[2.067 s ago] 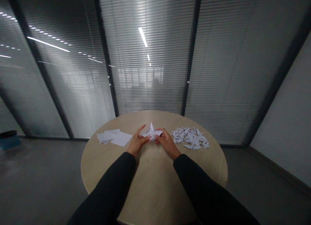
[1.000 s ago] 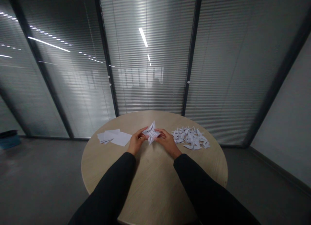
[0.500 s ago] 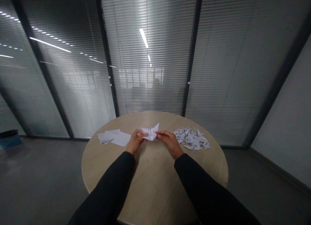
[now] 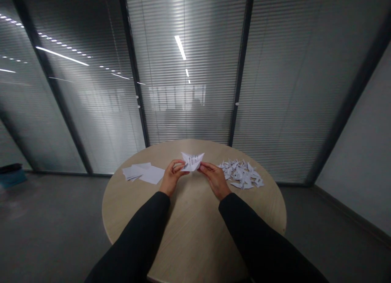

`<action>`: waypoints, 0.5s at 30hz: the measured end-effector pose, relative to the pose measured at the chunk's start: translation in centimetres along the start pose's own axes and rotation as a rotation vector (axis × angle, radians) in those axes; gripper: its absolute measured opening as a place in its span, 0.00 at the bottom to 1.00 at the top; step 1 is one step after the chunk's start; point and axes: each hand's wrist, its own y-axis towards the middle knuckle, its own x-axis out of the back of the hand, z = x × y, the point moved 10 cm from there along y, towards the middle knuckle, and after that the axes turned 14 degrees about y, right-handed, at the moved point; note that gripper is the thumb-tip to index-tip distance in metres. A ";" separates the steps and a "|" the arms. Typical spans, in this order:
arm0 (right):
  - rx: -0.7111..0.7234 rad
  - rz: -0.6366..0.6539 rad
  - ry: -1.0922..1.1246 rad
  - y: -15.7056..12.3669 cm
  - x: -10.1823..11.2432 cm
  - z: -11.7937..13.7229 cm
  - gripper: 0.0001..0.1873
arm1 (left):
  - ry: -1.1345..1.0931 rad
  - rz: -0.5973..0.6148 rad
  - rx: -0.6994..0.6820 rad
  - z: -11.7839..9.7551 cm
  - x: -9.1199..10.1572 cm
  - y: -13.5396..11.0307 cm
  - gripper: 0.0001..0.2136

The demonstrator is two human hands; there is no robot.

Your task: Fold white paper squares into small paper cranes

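Note:
Between my hands is a small white folded paper (image 4: 192, 162) with dark print on its face and two pointed upper corners. My left hand (image 4: 172, 176) pinches its left edge between thumb and fingers. On the opposite edge, my right hand (image 4: 214, 177) is closed in a similar pinch. The paper is held up over the far middle of the table. Beyond my right hand lies a heap of folded white paper pieces (image 4: 242, 175), many with pointed ends. Left of my left hand are several flat white paper sheets (image 4: 152, 175), partly overlapping.
The round wooden table (image 4: 195, 226) reaches from below my forearms to a glass partition with blinds (image 4: 189, 120). A blue bin with a dark liner (image 4: 12, 175) stands on the floor at far left. A pale wall (image 4: 363, 160) is on the right.
The folded paper has turned and shifted slightly right, so both its upper points now show. My fingers have changed their hold on its edges. The sheets and the heap are unmoved.

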 end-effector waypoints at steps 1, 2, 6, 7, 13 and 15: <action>-0.005 0.004 0.005 0.0 -0.1 0.0 0.16 | 0.038 -0.006 -0.024 -0.3 0.0 0.0 0.17; -0.009 0.007 0.006 -0.1 -0.2 0.0 0.17 | 0.073 -0.011 -0.040 -0.5 0.0 -0.1 0.16; -0.022 0.011 0.003 -0.2 -0.4 -0.1 0.16 | 0.149 -0.036 -0.065 -1.2 0.1 -0.3 0.15; -0.028 0.010 0.003 -0.2 -0.4 -0.1 0.16 | 0.159 -0.052 -0.067 -1.3 0.3 -0.3 0.14; -0.070 -0.041 0.003 -0.5 -0.4 -0.5 0.17 | 0.189 -0.133 -0.027 -1.1 1.1 -0.5 0.13; -0.077 -0.067 0.009 -0.6 -0.3 -0.4 0.17 | 0.173 -0.136 -0.009 -0.9 1.2 -0.5 0.13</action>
